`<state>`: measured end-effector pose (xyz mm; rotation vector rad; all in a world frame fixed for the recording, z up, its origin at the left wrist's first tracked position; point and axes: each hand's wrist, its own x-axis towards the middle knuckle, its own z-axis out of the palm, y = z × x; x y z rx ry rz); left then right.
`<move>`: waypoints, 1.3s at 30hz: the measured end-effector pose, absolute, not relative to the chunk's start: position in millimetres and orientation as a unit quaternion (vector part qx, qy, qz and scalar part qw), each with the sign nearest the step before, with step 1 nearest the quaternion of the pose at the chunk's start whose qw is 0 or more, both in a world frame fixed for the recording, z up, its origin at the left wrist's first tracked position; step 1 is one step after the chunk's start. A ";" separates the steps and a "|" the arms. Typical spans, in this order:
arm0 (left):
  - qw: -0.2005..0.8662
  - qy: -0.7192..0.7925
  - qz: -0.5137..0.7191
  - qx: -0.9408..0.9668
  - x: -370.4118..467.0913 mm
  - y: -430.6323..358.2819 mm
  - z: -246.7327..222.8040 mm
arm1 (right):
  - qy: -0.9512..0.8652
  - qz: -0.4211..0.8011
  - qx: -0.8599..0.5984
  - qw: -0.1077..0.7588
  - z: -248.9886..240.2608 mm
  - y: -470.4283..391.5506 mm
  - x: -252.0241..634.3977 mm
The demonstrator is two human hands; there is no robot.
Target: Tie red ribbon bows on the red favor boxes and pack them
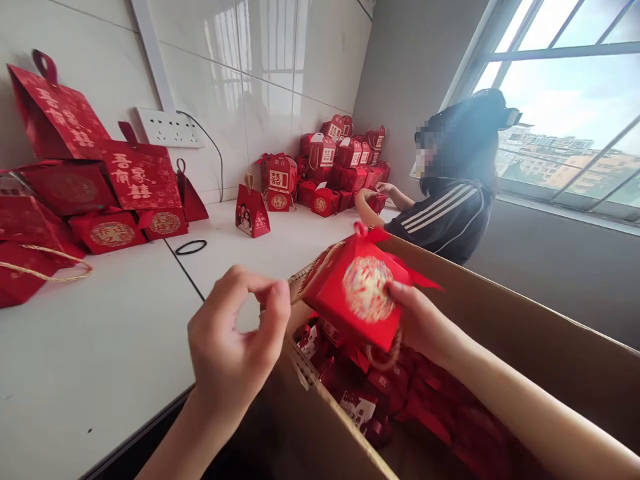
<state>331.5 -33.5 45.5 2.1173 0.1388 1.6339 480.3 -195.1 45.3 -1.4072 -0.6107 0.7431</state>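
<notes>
Head view showed the right hand [425, 323] holding a red, gold-medallioned cardboard box [356, 288] above an open brown carton [505, 310]; the left hand's [235, 333] thumb and forefinger curled narrowly, any pinched object impossible to tell.

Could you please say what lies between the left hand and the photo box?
The head view shows bare white tabletop between the left hand and photo box.

The right grip [425, 320] holds a gift box [345, 297] over a carton [505, 293]; more boxes [393, 383] lie inside, beneath it. The left grip [233, 333] is just left of the carton. Ahead-left of that grip, on the surface [100, 347], are stacked boxes [143, 177], a ring [191, 247] nearby. Straight beyond stands a lone box [257, 217]; farther right, a pile [350, 177]. Beyond the right grip is a co-worker [445, 213], a window [565, 100] behind.
</notes>
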 end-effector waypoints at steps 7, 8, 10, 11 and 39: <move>0.232 -0.069 0.410 0.879 338.6 -48.7 7.8 | -0.007 0.546 -0.458 0.701 42.0 -219.3 480.4; 0.225 -0.063 0.415 0.879 340.1 -51.1 3.2 | 0.004 0.545 -0.455 0.704 39.6 -223.7 479.6; 0.213 -0.055 0.432 0.874 342.4 -53.2 -2.8 | 0.018 0.542 -0.452 0.708 34.9 -231.1 477.5; 0.207 -0.052 0.438 0.873 343.1 -53.2 -4.4 | 0.020 0.539 -0.450 0.712 32.8 -234.2 476.3; 0.157 -0.060 0.443 0.881 343.8 -50.1 -6.3 | -0.124 0.309 -0.753 0.567 -51.1 -316.7 551.8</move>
